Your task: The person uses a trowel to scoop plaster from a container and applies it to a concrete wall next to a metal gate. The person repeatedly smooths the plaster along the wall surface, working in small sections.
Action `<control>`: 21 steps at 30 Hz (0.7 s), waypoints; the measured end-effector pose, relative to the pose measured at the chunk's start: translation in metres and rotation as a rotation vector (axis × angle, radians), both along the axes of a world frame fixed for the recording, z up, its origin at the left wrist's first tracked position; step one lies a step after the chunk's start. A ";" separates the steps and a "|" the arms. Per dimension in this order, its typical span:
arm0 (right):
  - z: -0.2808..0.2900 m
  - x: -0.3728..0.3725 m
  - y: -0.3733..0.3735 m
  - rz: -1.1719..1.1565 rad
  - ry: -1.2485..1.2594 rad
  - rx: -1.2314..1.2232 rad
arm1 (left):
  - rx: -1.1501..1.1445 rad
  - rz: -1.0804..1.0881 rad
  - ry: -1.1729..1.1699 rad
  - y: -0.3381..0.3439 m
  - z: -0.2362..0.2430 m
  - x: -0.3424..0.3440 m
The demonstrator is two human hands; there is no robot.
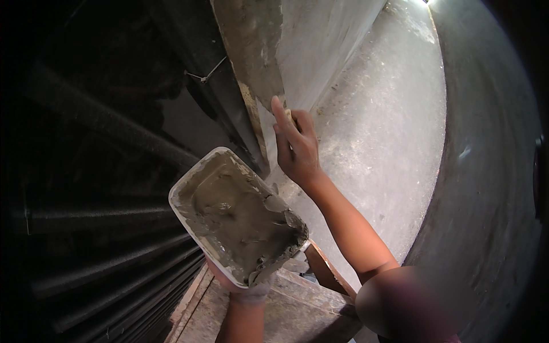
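Tub [194, 171] is the reference: pale rim, rectangular, mouth facing the camera, tilted in view. Grey paste [246, 211] lines it, wet and uneven, thickest along the right-hand rim, where it laps over the edge.

Left hand [250, 292] sits under the tub's lower end, carrying it; fingers clamped around the underside (mostly hidden by the tub).

Right hand [300, 150] is above and right of the tub, apart from it. Fingers are curled tight on a hand tool [289, 115] with a pale handle, one digit pointing up along it. Blade blends into the grey strip [249, 40] above the tub, so can't tell where it ends.

Around the tub: dark ribbed panels [103, 214] left, a bit of wire [205, 78] above left, pale grey wall [383, 154] right, worn wooden boards [297, 300] below.
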State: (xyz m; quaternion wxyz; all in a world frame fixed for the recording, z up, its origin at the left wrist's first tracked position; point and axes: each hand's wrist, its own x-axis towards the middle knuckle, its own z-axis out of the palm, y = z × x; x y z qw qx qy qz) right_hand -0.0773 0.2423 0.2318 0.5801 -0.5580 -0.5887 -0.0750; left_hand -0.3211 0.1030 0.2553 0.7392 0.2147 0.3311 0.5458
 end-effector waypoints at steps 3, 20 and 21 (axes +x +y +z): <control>-0.025 0.000 -0.020 0.025 0.025 -0.128 | 0.043 -0.057 -0.076 0.006 0.007 -0.003; -0.023 -0.018 -0.013 -0.031 0.139 -0.126 | 0.814 0.038 0.961 0.007 -0.004 -0.002; -0.038 -0.017 -0.021 -0.029 0.125 -0.166 | 0.850 0.050 0.995 0.010 -0.003 -0.003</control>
